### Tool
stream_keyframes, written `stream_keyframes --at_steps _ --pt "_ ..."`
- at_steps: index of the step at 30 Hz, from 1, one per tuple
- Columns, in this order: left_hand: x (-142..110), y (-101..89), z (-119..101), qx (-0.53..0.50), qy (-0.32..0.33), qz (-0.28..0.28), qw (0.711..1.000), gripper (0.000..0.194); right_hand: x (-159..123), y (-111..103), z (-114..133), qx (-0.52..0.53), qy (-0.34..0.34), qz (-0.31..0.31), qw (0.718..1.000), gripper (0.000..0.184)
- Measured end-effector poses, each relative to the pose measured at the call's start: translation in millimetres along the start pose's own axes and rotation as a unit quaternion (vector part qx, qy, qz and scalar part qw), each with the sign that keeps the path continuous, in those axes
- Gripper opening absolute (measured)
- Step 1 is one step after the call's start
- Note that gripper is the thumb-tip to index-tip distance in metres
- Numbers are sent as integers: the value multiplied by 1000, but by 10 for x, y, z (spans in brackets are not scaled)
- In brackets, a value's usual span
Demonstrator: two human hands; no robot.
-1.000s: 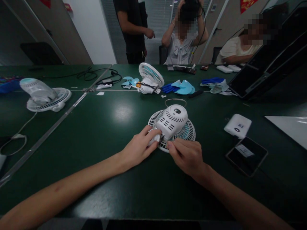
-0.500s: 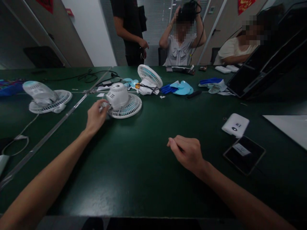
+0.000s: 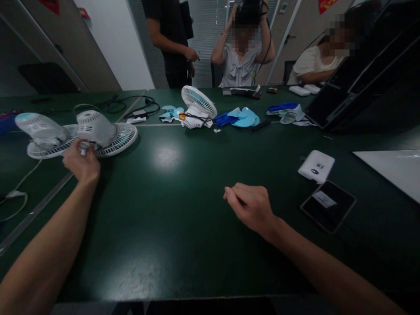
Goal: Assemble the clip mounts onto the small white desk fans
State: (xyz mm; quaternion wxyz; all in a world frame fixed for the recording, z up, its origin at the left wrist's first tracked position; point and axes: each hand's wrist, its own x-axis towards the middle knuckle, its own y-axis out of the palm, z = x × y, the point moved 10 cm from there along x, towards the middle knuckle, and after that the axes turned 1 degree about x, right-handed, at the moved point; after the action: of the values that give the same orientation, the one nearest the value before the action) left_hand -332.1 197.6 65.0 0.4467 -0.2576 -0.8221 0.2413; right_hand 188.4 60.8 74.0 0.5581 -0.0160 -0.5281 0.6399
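Note:
At the left of the table, my left hand (image 3: 82, 164) is closed on the near side of a white electric fan (image 3: 94, 127). This fan lies face down, its round grille against the green table and its motor housing on top. Its left side overlaps a second white fan (image 3: 44, 131), also face down; I cannot tell whether they touch. My right hand (image 3: 251, 204) rests on the table in a loose fist, with nothing visible in it. My fingers hide the part of the fan that they grip.
A tilted fan (image 3: 198, 105) stands at the table's middle line, between light-blue fan blades (image 3: 247, 117) and more blades (image 3: 171, 112). To the right lie a white power bank (image 3: 316, 166) and a dark phone-like device (image 3: 328, 205). Several people (image 3: 241, 65) are across the table.
My left hand has moved the fan leftward along the table, up against or over the second fan. My right hand stays in its fist. The view has shifted slightly.

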Motion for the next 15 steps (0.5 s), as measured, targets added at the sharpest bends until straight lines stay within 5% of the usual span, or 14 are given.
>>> stream_keyframes --at_steps 3,7,15 --pt "-61 -93 -173 12 53 -21 998 42 0 22 0 6 1 6 1000 37" --pt "-162 11 -508 81 166 37 982 47 -2 39 6 -8 -5 10 1000 37" --pt "-223 -57 -676 92 157 15 983 50 -2 69 -9 0 -2 22 1000 39"
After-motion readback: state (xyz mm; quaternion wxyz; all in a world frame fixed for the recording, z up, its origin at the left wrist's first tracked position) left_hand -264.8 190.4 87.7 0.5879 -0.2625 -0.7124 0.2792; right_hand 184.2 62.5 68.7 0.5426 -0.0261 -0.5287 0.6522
